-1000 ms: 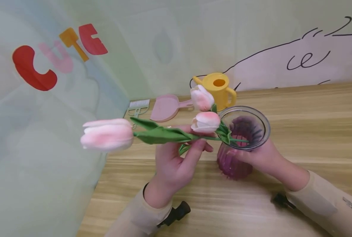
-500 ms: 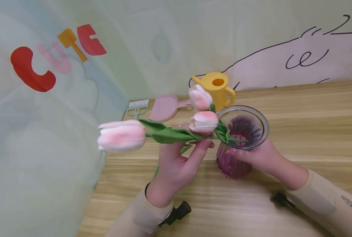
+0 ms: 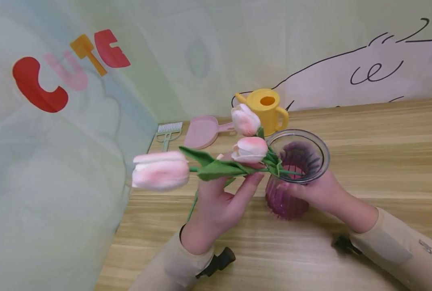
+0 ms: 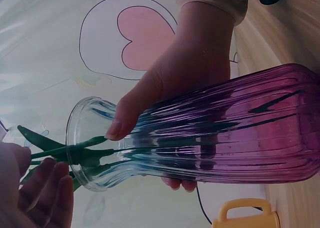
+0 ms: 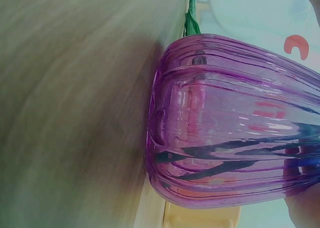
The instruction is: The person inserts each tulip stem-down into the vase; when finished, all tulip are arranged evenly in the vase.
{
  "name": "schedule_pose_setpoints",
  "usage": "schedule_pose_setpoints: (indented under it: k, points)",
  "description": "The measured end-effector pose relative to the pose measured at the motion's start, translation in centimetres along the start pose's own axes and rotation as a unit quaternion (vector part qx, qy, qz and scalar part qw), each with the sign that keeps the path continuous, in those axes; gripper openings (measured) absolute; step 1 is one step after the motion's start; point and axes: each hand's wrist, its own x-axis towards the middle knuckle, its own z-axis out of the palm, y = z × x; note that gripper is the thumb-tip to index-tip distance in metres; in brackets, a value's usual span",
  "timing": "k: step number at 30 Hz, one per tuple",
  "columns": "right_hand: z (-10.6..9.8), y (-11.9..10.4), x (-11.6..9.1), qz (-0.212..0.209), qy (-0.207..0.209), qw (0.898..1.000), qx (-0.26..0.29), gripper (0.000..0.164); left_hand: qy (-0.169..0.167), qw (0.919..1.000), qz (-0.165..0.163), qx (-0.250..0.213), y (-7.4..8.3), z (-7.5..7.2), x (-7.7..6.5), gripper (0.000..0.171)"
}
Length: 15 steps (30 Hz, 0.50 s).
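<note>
A glass vase [image 3: 287,204], purple at its base and clear at the rim, stands on the table. My right hand [image 3: 323,194] grips it just below the mouth; in the left wrist view its thumb lies along the neck. Two pink tulips, one bloom [image 3: 250,149] lower and one bloom [image 3: 245,120] higher, lean out over the rim. Another pink tulip [image 3: 161,171] lies almost level, its green stem pinched by my left hand [image 3: 219,210] close beside the mouth. Dark stems [image 5: 215,150] show through the glass, down to the base, in the right wrist view.
Behind the vase stands a yellow watering can [image 3: 266,109]. A pink dustpan [image 3: 203,131] and a small green brush [image 3: 168,133] lie near the back left corner. A loose green stem [image 3: 192,206] shows on the table behind my left hand.
My left hand has shifted slightly right, and the pinched tulip's bloom has moved right toward the vase. The right hand and the vase have hardly moved.
</note>
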Motion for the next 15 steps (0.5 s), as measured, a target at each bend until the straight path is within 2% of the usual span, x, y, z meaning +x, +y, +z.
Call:
schedule_pose_setpoints:
  k: [11,15]
  points:
    - [-0.04,0.12,-0.02,-0.001,-0.002,1.0,-0.006,0.078,-0.017,0.9997,0.005,0.019,0.0,0.52,-0.15,0.016]
    - [-0.03,0.12,-0.03,-0.001,0.001,1.0,-0.007,0.078,-0.038,0.9991,-0.02,0.002,0.06,0.73,-0.61,0.023]
